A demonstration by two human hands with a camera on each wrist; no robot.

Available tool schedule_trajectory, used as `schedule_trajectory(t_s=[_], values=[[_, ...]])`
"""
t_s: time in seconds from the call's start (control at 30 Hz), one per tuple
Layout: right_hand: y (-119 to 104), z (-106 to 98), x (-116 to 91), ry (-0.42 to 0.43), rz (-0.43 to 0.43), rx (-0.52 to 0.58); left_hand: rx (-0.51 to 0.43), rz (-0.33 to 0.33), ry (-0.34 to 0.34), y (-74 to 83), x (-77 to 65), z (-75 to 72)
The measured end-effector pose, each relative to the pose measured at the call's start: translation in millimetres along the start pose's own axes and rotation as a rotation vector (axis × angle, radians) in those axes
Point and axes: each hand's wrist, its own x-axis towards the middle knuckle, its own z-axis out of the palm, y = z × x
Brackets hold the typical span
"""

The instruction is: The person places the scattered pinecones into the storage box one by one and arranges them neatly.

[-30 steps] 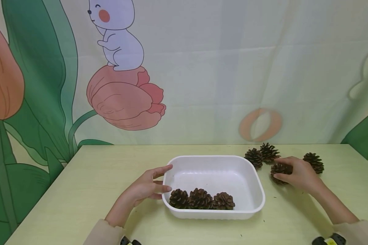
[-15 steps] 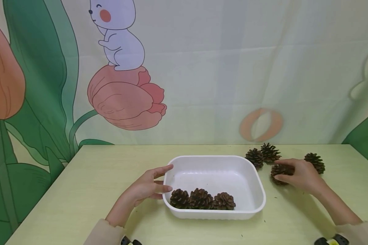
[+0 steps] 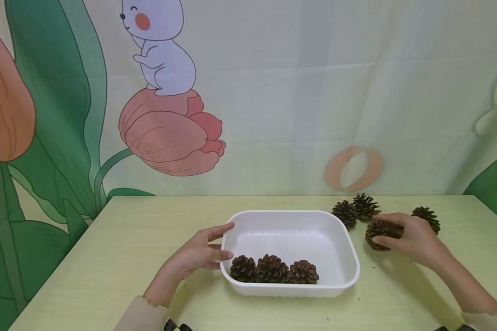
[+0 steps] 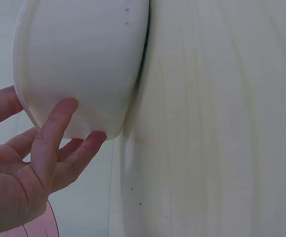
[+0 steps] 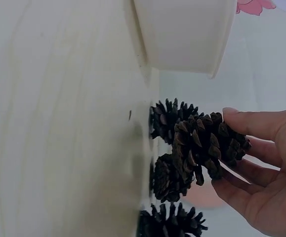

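In the head view my left hand (image 3: pixel 200 249) holds the left end of a white plastic tub (image 3: pixel 290 290). Its fingertips press the tub's outer wall in the left wrist view. Three brown pine cones stand in a row along the tub's near side, among them a middle pine cone (image 3: pixel 272 269). To the right of the tub, my right hand (image 3: pixel 418 239) pinches another pine cone (image 5: pixel 202 143) between thumb and fingers. In the right wrist view that cone appears a little off the tabletop, its scales pointing toward the table.
Two pine cones, one nearer (image 3: pixel 344 214) and one farther (image 3: pixel 365 207), sit behind the tub's right corner. One more pine cone (image 3: pixel 427 219) stands behind my right hand. Small dark specks lie on the pale wooden table (image 3: pixel 107 262). A printed cloth (image 3: pixel 265 115) hangs behind it.
My right hand and forearm have shifted slightly to the right, with the pine cone tilting in the fingers. The left hand and the tub stay put.
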Motion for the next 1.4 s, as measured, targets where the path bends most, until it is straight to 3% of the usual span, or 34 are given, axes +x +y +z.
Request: schedule_trajectory(t_s=[0.4,0.87,1.17,1.4], values=[[-23.2,-12.8,-8.3,0.084,-0.07,0.047,0.0,0.003,0.001,0.4,1.0,0.1],[-46.5,-12.0,-17.0,0.178,-0.195,0.141,0.003,-0.001,0.008,0.0,0.2,0.0],[-62.3,-7.9,-19.5,0.193,-0.265,0.164,0.003,0.0,0.006,0.2,0.0,0.1],[-73.5,-3.9,-19.4,0.163,-0.306,0.262,-0.002,0.005,-0.002,0.5,-0.3,0.2]])
